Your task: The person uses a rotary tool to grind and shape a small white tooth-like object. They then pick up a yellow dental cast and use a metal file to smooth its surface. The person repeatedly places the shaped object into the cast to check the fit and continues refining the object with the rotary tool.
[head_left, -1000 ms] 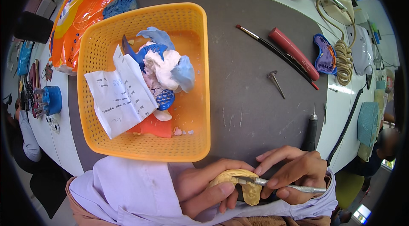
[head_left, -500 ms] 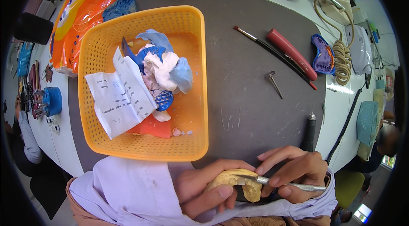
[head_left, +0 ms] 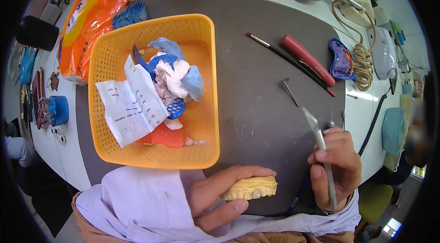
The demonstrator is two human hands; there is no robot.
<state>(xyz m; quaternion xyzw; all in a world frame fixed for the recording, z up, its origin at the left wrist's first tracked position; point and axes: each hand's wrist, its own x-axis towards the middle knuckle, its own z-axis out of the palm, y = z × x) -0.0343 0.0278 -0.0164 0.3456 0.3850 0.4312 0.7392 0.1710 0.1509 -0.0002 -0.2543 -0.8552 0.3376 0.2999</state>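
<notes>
The left hand (head_left: 204, 197) pinches a yellow dental cast (head_left: 252, 188) between its thumb, on the near side, and its fingers, stretched along the far edge; the cast's left end sits within this grip, while its right part juts out past the thumb. The row of teeth faces the wearer — one tooth (head_left: 256, 194) is paler than the rest. The right hand (head_left: 339, 163), well apart from the cast, has its fingers closed round a silver knife (head_left: 322, 144), blade up and pointing away. Beyond the left hand stands a yellow basket (head_left: 215, 105) on the grey mat (head_left: 256, 87).
</notes>
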